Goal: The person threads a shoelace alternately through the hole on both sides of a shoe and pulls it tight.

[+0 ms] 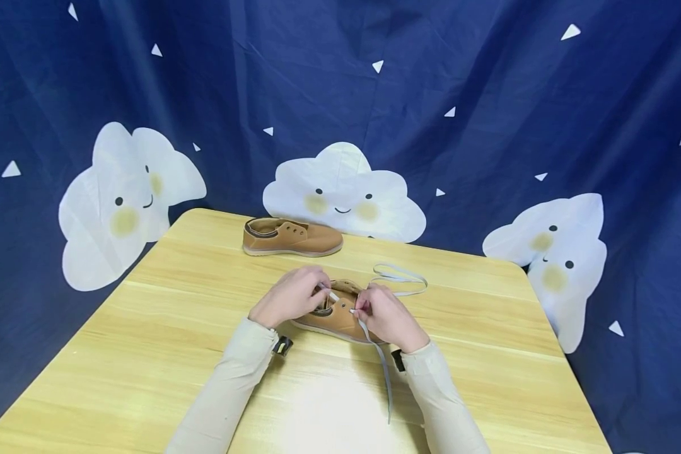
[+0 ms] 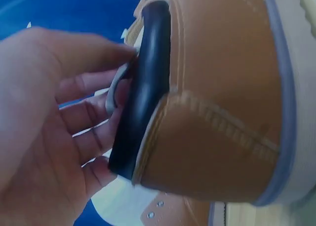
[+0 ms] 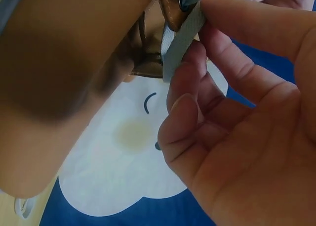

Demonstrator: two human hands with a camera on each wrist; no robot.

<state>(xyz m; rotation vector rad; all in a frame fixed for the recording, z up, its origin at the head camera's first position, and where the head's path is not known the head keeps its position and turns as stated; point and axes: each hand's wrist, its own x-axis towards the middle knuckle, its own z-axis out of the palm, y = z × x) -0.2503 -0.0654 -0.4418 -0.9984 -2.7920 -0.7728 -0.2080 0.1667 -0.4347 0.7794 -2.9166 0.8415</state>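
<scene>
A brown lace-up shoe [image 1: 335, 320] lies on the table under both hands, its toe to the right. My left hand [image 1: 296, 295] is at the shoe's opening and pinches a pale grey shoelace [image 2: 113, 90] between thumb and fingers, beside the dark padded collar [image 2: 145, 82]. Near the front eyelets my right hand [image 1: 388, 315] pinches the lace [image 3: 182, 43] close to an eyelet [image 3: 186, 2]. From there a length of lace [image 1: 384, 372] trails over the shoe's side onto the table. The fingers partly hide the lacing.
A second brown shoe [image 1: 292, 238], with bare eyelets, stands near the table's back edge. Another pale shoelace [image 1: 400, 277] lies looped behind the right hand. Beyond the wooden table [image 1: 147, 353] hangs a blue curtain [image 1: 340, 75] with white clouds.
</scene>
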